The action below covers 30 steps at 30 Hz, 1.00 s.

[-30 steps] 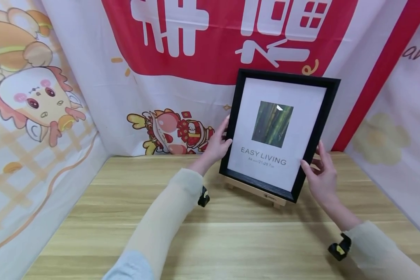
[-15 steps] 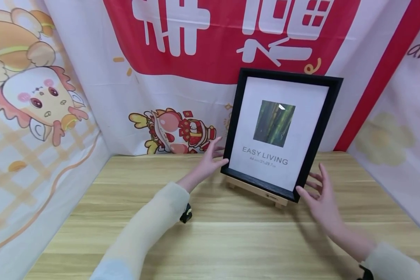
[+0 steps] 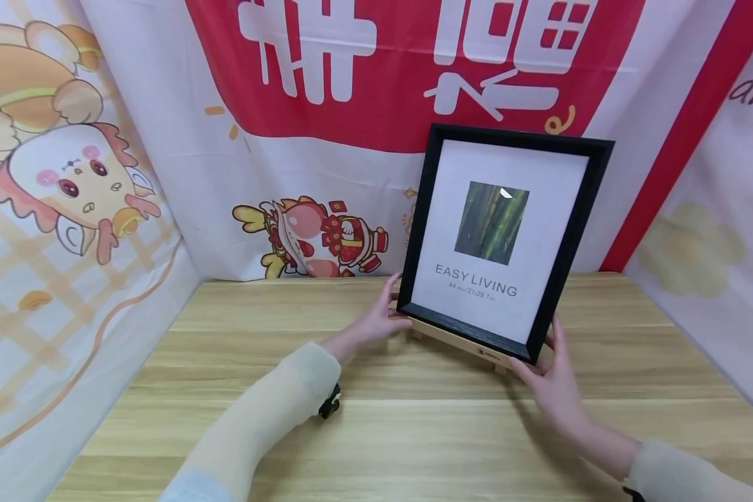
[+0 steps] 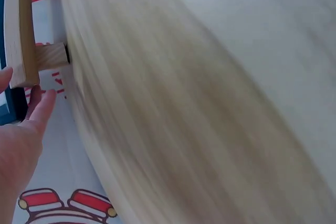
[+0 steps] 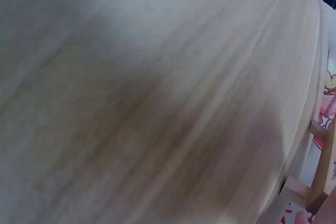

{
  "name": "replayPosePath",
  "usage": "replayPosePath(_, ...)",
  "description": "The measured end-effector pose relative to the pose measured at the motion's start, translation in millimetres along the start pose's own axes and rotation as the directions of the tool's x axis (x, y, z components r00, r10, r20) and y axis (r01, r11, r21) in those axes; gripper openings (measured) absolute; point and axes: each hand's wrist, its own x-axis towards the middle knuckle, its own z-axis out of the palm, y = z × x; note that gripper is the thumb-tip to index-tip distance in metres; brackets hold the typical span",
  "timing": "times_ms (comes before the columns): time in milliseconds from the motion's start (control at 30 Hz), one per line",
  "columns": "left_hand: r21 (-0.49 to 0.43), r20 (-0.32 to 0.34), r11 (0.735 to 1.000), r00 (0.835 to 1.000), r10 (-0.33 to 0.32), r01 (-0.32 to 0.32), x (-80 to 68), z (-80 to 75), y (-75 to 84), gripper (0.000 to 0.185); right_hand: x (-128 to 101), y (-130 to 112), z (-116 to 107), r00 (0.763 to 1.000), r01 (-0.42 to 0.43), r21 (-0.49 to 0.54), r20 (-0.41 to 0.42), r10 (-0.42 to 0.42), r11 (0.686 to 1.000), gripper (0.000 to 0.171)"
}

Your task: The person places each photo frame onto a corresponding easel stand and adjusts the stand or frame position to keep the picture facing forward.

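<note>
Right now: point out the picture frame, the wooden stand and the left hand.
picture frame [image 3: 428, 209], head view, black left side bar.
wooden stand [image 3: 458, 341], head view, front ledge under the frame.
left hand [image 3: 376, 322], head view, back of the hand by the frame's lower left corner.

Blurred wooden desk [image 4: 199, 103] fills most of the view, while at nine o'clock the left hand [image 4: 18, 145] reaches its fingers [image 4: 44, 106] up beside a pale wooden stand [image 4: 26, 35].

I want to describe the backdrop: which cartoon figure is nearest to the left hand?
The small red one on the back wall, just beyond the left hand; the big one is far left.
</note>
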Motion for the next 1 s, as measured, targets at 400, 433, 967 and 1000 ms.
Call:
replayPosePath(400, -0.011, -0.044, 0.995, 0.994, -0.097, 0.097, -3.2, 6.0, 4.2, 0.105, 2, 2, 11, 0.999, 0.016, -0.054, -0.033, -0.017, 0.998, 0.11)
replayPosePath(433, -0.012, -0.043, 0.995, 0.994, -0.098, 0.098, -3.6, 6.0, 3.7, 0.105, 2, 2, 11, 0.999, 0.014, -0.054, -0.034, -0.016, 0.998, 0.11)
replayPosePath(967, 0.002, -0.115, 0.988, 0.981, -0.153, 0.154, -26.2, 11.2, 7.6, 0.107, 10, 8, 10, 0.998, 0.06, -0.047, 0.01, -0.059, 0.997, 0.114)
replayPosePath(1000, 0.003, -0.124, 0.987, 0.98, -0.158, 0.159, -29.0, 11.0, 8.1, 0.106, 11, 9, 11, 0.998, 0.063, -0.047, 0.017, -0.062, 0.997, 0.114)
